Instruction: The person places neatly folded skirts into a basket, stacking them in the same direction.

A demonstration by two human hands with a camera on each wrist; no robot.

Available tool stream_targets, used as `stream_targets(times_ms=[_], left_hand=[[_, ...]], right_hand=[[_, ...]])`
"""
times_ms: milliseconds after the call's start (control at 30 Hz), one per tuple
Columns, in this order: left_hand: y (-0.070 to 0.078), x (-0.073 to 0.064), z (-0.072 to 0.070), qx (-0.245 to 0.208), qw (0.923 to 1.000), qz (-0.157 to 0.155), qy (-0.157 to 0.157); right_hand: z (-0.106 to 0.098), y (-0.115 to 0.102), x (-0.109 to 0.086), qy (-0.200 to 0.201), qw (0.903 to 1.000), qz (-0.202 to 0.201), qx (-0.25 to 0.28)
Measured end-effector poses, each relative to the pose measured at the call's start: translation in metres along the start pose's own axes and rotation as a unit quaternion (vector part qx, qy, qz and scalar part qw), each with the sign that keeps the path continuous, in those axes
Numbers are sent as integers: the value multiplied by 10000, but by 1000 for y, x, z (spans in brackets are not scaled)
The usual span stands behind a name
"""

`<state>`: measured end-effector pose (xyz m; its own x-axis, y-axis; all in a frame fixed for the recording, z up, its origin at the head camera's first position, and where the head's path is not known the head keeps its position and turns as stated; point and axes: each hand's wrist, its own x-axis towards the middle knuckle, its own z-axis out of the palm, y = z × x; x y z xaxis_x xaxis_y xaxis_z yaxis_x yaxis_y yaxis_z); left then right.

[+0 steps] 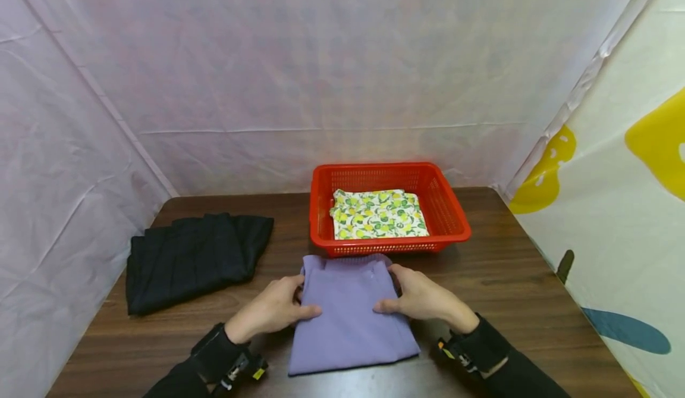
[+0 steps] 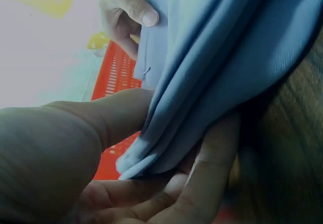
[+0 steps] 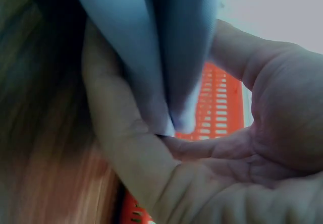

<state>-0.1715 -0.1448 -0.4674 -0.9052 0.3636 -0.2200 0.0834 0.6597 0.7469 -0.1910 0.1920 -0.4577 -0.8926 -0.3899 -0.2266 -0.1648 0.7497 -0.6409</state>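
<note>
1. Basket [image 1: 396,245], red and perforated, sits on the brown wooden desk [image 1: 508,279] and serves as landmark here.
2. Purple cloth [image 1: 350,320], folded in layers, lies on the person's side of the basket, its far edge just beside the basket's near wall; whether they touch cannot be told.
3. Left hand [image 1: 273,309], nearer the person than the basket, pinches the purple cloth's left edge, thumb above and fingers beneath the layers.
4. Right hand [image 1: 423,294], also on the basket's near side, pinches the opposite edge the same way.
5. Printed cloth [image 1: 380,213], white with yellow and green fruit and leaves, lies folded inside the basket.
6. Black cloth [image 1: 195,261], folded, lies left of the basket, well apart from it.
7. Pale sheet [image 1: 342,77] hangs behind the basket.
</note>
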Motion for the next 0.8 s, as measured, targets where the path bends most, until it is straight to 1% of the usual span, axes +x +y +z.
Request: stream_targets(times_ms=[100,200,300,400,467,567,667,800], left_hand=[[0,2,0,60,9998,164,-33],[-1,3,0,43,9997,231,-80],[-2,3,1,112,9993,336,-107],[-3,3,2,247,9986,462,-86],[-3,2,2,317,9976,609,-68],[-3,1,1,325,9953,913,-59],[-3,0,-2,255,9925,1187,-142],[-1,-3,-6,110,9897,1413,-215]], right_hand=[[2,-1,2,-58,9999,-92,3],[4,2,4,-133,9997,-216,67],[6,6,5,-230,9986,-453,142],[7,7,3,-269,9963,-810,75],[7,7,2,-239,9941,-1059,7],[7,7,-2,-129,9898,-1415,-90],[7,7,-5,-46,9865,-1635,-112],[4,6,-12,134,9816,-1892,-231]])
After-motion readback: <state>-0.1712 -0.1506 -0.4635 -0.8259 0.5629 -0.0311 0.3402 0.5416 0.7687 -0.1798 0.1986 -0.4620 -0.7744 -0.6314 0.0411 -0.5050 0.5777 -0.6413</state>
